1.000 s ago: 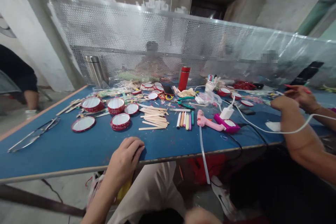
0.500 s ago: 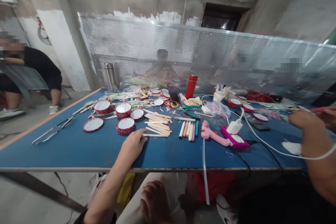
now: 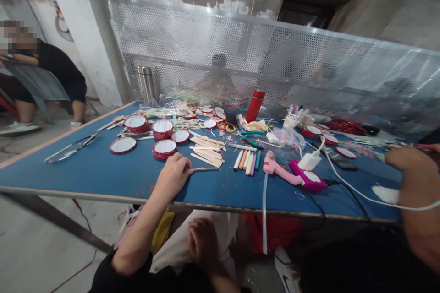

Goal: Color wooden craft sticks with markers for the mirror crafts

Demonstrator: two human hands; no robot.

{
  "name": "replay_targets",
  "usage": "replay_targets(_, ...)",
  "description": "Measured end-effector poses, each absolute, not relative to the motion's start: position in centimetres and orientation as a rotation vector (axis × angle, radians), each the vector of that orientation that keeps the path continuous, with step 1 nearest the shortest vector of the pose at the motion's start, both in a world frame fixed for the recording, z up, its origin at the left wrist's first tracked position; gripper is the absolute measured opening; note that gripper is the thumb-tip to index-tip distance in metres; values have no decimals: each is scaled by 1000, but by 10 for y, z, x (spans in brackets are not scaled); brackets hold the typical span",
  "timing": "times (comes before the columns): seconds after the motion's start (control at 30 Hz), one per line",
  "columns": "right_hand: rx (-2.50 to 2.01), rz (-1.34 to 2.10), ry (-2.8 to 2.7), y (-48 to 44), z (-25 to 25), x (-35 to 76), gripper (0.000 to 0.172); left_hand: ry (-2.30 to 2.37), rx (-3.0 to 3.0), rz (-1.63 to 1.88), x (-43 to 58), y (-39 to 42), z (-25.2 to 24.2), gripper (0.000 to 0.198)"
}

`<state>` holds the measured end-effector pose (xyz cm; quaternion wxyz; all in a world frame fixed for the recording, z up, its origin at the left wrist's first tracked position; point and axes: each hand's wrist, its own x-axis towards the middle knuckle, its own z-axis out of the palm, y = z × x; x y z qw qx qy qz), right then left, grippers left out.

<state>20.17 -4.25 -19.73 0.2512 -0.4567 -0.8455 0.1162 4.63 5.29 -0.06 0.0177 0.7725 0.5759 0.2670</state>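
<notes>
At the table's front, my left hand [image 3: 174,175] pinches one end of a wooden craft stick [image 3: 206,169], which points right, just in front of the stick pile. That pile of pale craft sticks [image 3: 206,149] lies fanned out beyond my fingers. Close behind the hand sits a stack of round, red-rimmed discs with pale tops [image 3: 164,149]. My right hand [image 3: 203,240] rests on my lap below the table edge, its fingers curled in with nothing seen in them.
Markers [image 3: 247,161] lie right of the sticks, beside a pink glue gun [image 3: 271,165] and a purple power socket [image 3: 307,178] with cables. A red bottle [image 3: 255,106] and a steel flask [image 3: 147,86] stand farther back. A co-worker's arm [image 3: 412,178] reaches in from the right.
My left hand has taken hold of the nearest craft stick and drawn it slightly apart from the pile. My right hand stays on my lap. The view has tilted down.
</notes>
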Motion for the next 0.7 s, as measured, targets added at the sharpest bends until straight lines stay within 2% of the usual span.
replay_targets(0.23, -1267, 242, -2305, -34, -214, 196, 34, 1774, 2461, 808, 46, 48, 0, 9)
replay_targets(0.43, -1278, 200, -2252, -34, -234, 198, 38, 1523, 2395, 915, 29, 40, -3, 16)
replay_targets(0.7, -1233, 177, -2171, -30, -246, 199, 43, 1652, 2310, 1036, 34, 33, -7, 3)
